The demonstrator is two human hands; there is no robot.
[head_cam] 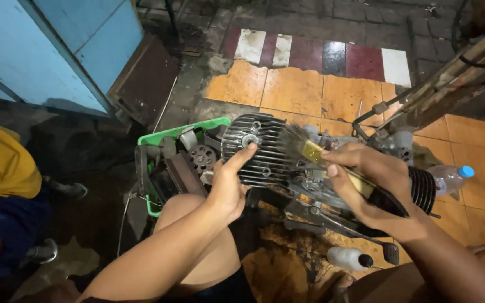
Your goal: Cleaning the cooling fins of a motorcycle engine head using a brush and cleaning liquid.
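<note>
Your left hand (228, 188) is spread wide against the finned engine cylinder head (255, 148), palm and thumb pressed to its ribbed face and the fingers curled behind its near edge, steadying it rather than gripping it tight. Your right hand (369, 179) is closed around the handle of a paintbrush (332, 165), thumb along the top and the fingers wrapped under; its bristles lie against the right side of the cylinder head. The engine sits low in front of your knees on a grimy floor of orange tiles (293, 90), with red and white tiles further off. A green plastic crate (183, 132) holding metal parts, a gear among them, stands just to the left of the head. A clear plastic bottle with a blue cap (450, 177) lies to the right, and a pale blue door (57, 50) stands at the left. The head is dark grey, round, closely finned, with a bolt at its centre.
</note>
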